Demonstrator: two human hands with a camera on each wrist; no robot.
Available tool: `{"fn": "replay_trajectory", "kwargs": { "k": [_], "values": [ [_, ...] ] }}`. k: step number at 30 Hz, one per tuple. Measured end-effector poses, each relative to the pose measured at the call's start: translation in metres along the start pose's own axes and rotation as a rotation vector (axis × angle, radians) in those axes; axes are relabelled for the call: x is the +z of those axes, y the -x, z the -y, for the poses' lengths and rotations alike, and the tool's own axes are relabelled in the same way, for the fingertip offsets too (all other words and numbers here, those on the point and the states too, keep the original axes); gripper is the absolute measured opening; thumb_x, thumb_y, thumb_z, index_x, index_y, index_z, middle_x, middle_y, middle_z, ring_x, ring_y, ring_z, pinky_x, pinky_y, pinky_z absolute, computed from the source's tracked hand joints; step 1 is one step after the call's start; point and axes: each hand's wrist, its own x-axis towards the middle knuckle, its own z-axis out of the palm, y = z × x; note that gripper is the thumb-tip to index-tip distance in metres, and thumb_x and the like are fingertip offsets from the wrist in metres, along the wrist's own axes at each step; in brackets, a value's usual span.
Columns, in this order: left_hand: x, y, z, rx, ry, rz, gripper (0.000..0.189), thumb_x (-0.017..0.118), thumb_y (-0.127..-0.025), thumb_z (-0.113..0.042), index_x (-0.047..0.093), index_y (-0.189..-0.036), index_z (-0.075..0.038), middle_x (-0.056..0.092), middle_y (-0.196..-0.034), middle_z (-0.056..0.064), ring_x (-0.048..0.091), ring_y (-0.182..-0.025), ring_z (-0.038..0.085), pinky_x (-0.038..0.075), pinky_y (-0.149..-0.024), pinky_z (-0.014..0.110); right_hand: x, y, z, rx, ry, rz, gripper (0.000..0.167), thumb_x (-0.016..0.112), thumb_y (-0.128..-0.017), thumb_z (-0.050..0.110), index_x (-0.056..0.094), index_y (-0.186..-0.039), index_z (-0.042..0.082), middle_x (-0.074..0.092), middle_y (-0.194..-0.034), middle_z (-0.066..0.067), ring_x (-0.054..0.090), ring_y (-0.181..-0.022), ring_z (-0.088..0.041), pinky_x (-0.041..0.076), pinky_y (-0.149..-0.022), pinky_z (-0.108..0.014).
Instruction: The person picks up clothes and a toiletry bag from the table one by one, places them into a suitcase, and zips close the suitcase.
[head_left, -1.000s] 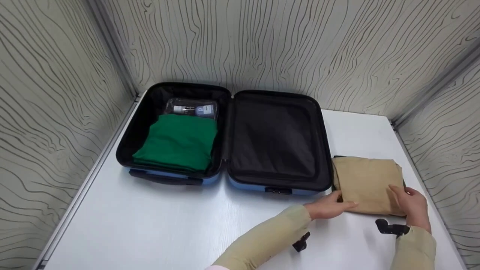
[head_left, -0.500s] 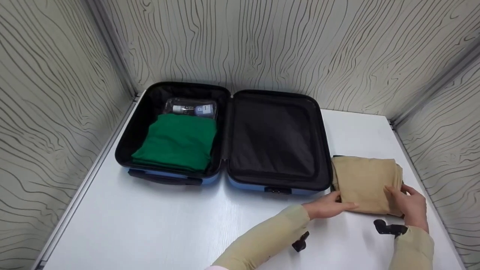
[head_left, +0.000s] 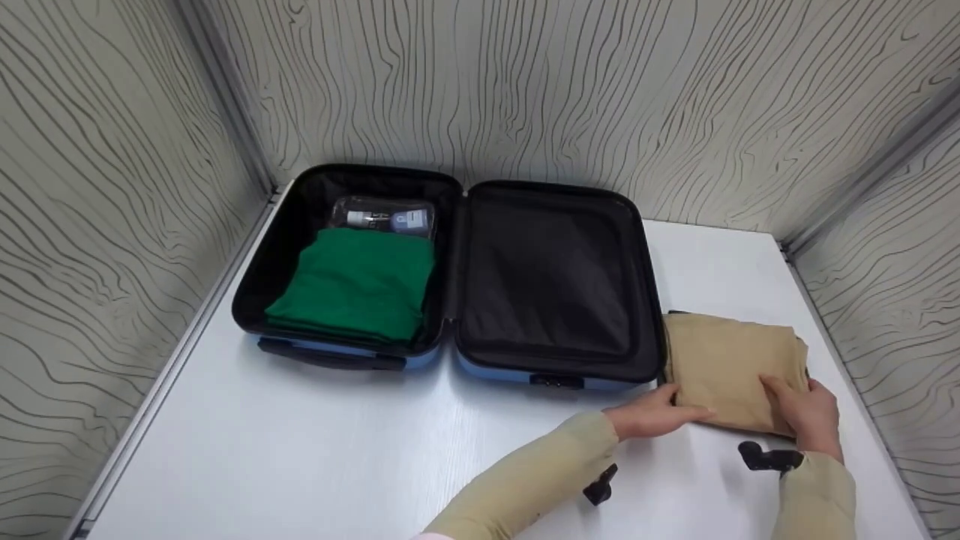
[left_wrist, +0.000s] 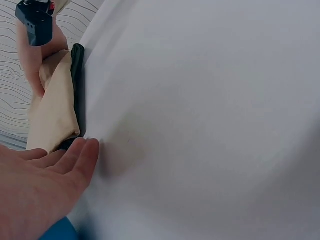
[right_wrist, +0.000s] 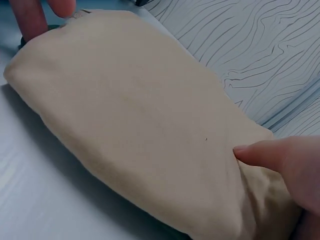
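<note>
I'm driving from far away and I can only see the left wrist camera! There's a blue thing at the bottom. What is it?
Observer: Probably the suitcase; the head view shows it lying wide open.
Operator: Ooh! Is anything inside?
Observer: Yes, folded green cloth in its left half.
Operator: And is the top of the tan cloth all plain?
Observer: Nearly. The right wrist view shows one tiny dark speck on it, near where the right hand touches.
</note>
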Motion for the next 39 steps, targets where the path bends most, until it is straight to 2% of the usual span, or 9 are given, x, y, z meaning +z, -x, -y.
{"fn": "replay_trajectory", "kwargs": {
  "k": [6, 9, 15, 22, 26, 28, 30, 33, 39],
  "values": [
    [-0.002, -0.002, 0.002, -0.006, -0.008, -0.004, 0.067, 0.066, -0.095, -0.048, 0.049, -0.151, -0.017, 0.050, -0.147, -0.008, 0.041, -0.135, 0.005, 0.033, -0.108, 0.024, 0.002, 0.000, -0.001, -0.023, -0.002, -0.049, 0.079, 0.048, -0.101, 0.047, 0.038, -0.135, -0.024, 0.044, -0.127, -0.041, 0.048, -0.107, -0.045, 0.044, -0.081, -0.039],
    [-0.002, -0.002, 0.002, -0.010, -0.012, -0.004, 0.068, 0.066, -0.095, -0.049, 0.048, -0.152, -0.017, 0.050, -0.148, -0.008, 0.040, -0.135, 0.005, 0.032, -0.108, 0.025, 0.000, 0.002, 0.003, -0.033, -0.021, -0.080, 0.074, 0.047, -0.101, 0.043, 0.042, -0.130, -0.025, 0.046, -0.122, -0.040, 0.048, -0.103, -0.044, 0.043, -0.080, -0.038],
    [-0.002, 0.000, 0.002, -0.014, -0.009, -0.008, 0.069, 0.067, -0.094, -0.051, 0.049, -0.152, -0.017, 0.050, -0.148, -0.008, 0.041, -0.135, 0.006, 0.034, -0.108, 0.025, -0.010, 0.006, 0.021, 0.008, -0.094, -0.096, 0.078, 0.048, -0.101, 0.048, 0.041, -0.138, -0.021, 0.046, -0.123, -0.033, 0.047, -0.105, -0.039, 0.043, -0.081, -0.035],
    [-0.004, -0.002, 0.003, -0.006, 0.038, -0.014, 0.064, 0.066, -0.095, -0.049, 0.051, -0.149, -0.017, 0.053, -0.144, -0.008, 0.045, -0.130, 0.005, 0.036, -0.106, 0.025, -0.018, 0.013, 0.039, -0.031, -0.096, -0.082, 0.067, 0.048, -0.102, 0.048, 0.050, -0.131, -0.013, 0.053, -0.089, -0.010, 0.052, -0.073, -0.017, 0.046, -0.060, -0.027],
    [-0.005, -0.002, 0.003, -0.023, 0.039, -0.022, 0.065, 0.065, -0.096, -0.050, 0.051, -0.150, -0.017, 0.052, -0.146, -0.006, 0.044, -0.132, 0.006, 0.035, -0.106, 0.026, -0.023, 0.020, 0.049, -0.069, -0.080, -0.077, 0.056, 0.046, -0.104, 0.045, 0.052, -0.119, -0.009, 0.049, -0.083, -0.007, 0.051, -0.068, -0.016, 0.046, -0.059, -0.028],
    [-0.005, -0.002, 0.002, -0.037, 0.034, -0.027, 0.068, 0.064, -0.096, -0.052, 0.048, -0.152, -0.017, 0.049, -0.149, -0.006, 0.042, -0.134, 0.006, 0.035, -0.107, 0.026, -0.024, 0.023, 0.055, -0.109, -0.068, -0.088, 0.056, 0.047, -0.104, 0.042, 0.052, -0.121, -0.011, 0.051, -0.088, -0.012, 0.050, -0.071, -0.015, 0.045, -0.062, -0.027],
    [-0.006, -0.002, 0.001, -0.047, 0.031, -0.033, 0.070, 0.064, -0.096, -0.053, 0.047, -0.153, -0.018, 0.048, -0.151, -0.006, 0.041, -0.136, 0.007, 0.034, -0.108, 0.027, -0.026, 0.026, 0.061, -0.142, -0.066, -0.088, 0.059, 0.048, -0.105, 0.040, 0.051, -0.133, -0.011, 0.053, -0.100, -0.018, 0.050, -0.076, -0.013, 0.043, -0.066, -0.025],
    [-0.007, -0.002, -0.001, -0.048, 0.034, -0.042, 0.071, 0.063, -0.096, -0.055, 0.046, -0.154, -0.018, 0.047, -0.151, -0.006, 0.040, -0.137, 0.007, 0.034, -0.108, 0.027, -0.027, 0.032, 0.070, -0.185, -0.088, -0.088, 0.059, 0.051, -0.105, 0.037, 0.044, -0.152, 0.002, 0.055, -0.114, -0.019, 0.049, -0.081, -0.010, 0.043, -0.069, -0.022],
    [-0.006, -0.002, -0.003, -0.055, 0.022, -0.057, 0.072, 0.061, -0.095, -0.059, 0.045, -0.154, -0.021, 0.049, -0.149, -0.006, 0.042, -0.135, 0.007, 0.035, -0.108, 0.029, -0.033, 0.043, 0.090, -0.217, -0.179, -0.074, 0.058, 0.057, -0.103, 0.033, 0.045, -0.153, 0.005, 0.056, -0.085, 0.013, 0.051, -0.075, -0.005, 0.045, -0.065, -0.019]
  ]
}}
